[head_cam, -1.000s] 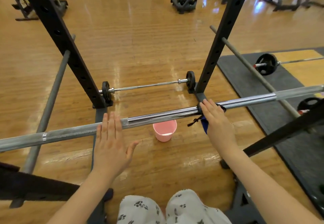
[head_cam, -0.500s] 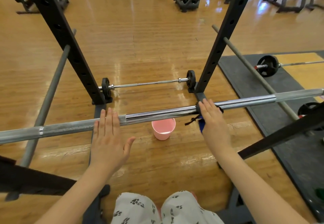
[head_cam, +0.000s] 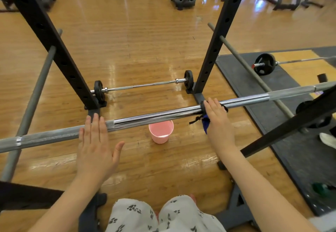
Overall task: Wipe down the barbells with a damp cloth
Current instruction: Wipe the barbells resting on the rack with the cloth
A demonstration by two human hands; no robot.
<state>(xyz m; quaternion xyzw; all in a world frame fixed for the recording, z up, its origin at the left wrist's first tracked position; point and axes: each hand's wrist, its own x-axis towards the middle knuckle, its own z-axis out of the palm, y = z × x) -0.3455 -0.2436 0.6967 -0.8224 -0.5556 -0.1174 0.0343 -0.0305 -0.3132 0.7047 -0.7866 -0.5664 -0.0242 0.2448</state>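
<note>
- Head view: barbell (head_cam: 154,117), long steel bar, lay across the rack at waist height, above a pink bucket (head_cam: 161,131).
- Left hand (head_cam: 95,146): fingers straight and together, resting flat on the rough grip section.
- Right hand (head_cam: 219,121): fingers curled over the bar, pressing the blue cloth (head_cam: 206,123) round it.
- Handling, judged: bar heavy, rigid, slick where chromed; cloth soft, best wrapped round.

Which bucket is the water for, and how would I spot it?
Find the long shiny barbell lying across the black rack in front of the person. Straight under its middle, on the wooden floor, stands a small bucket. It is the only pink thing there.
</note>
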